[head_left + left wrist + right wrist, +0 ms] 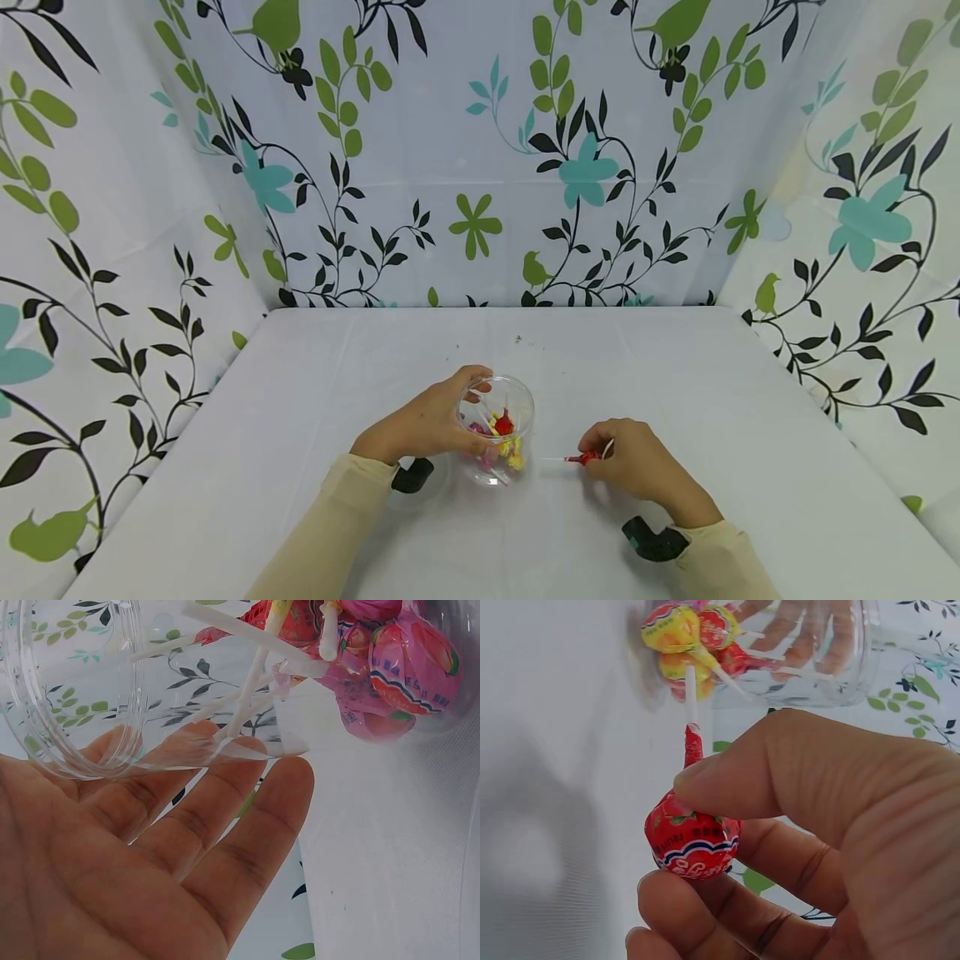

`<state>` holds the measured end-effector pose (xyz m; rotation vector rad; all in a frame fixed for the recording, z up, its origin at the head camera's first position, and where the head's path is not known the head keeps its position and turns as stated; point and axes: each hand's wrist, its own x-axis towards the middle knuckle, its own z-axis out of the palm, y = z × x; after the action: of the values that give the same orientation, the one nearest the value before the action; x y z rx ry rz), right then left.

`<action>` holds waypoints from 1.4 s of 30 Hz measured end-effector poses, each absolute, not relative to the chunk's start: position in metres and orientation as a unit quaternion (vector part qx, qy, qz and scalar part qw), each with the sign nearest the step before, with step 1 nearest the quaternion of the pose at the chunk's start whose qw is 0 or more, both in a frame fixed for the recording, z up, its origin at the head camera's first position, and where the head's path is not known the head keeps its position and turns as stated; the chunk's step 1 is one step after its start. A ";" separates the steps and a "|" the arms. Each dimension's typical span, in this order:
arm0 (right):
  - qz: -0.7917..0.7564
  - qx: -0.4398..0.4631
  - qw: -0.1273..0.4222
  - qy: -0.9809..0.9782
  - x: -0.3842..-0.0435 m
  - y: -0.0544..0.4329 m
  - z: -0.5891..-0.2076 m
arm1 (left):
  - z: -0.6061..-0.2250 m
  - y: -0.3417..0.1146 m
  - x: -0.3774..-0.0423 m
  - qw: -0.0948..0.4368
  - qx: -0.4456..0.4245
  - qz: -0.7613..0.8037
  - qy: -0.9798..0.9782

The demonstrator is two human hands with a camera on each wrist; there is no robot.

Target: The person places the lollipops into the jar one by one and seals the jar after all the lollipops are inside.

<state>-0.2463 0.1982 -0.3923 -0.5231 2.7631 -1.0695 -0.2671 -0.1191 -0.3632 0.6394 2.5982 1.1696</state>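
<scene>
My left hand [431, 417] grips a clear plastic jar [525, 417] around its side, thumb in front and fingers behind. Inside the jar lie several wrapped lollipops: pink ones [416, 667], yellow ones [671, 630] and red ones, with white sticks. The jar's mouth has no lid on it. To the right of the jar, my right hand [633, 458] pinches a red-wrapped lollipop [694, 836] by its candy head between thumb and fingers. Its white stick points toward the jar, apart from it.
The white-covered table [637, 367] stretches around both hands. A faint clear round piece [431, 492] lies by the left wrist, partly hidden. Small dark specks [519, 339] dot the cloth beyond the jar. Leaf-patterned curtains [472, 167] stand at the back and sides.
</scene>
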 end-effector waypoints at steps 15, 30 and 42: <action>-0.411 -0.166 0.025 0.896 -0.250 0.198 -0.361 | -0.362 -0.118 -0.268 0.113 0.216 0.397 0.885; -0.430 -0.158 -0.024 0.889 -0.252 0.188 -0.345 | -0.362 -0.119 -0.268 0.114 0.212 0.398 0.885; -0.452 -0.176 -0.043 0.873 -0.252 0.171 -0.341 | -0.362 -0.118 -0.266 0.118 0.211 0.399 0.885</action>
<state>-0.2518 0.1713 -0.3405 -0.5692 2.8212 -1.4612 -0.2664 -0.1181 -0.3616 0.6167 2.5875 1.1667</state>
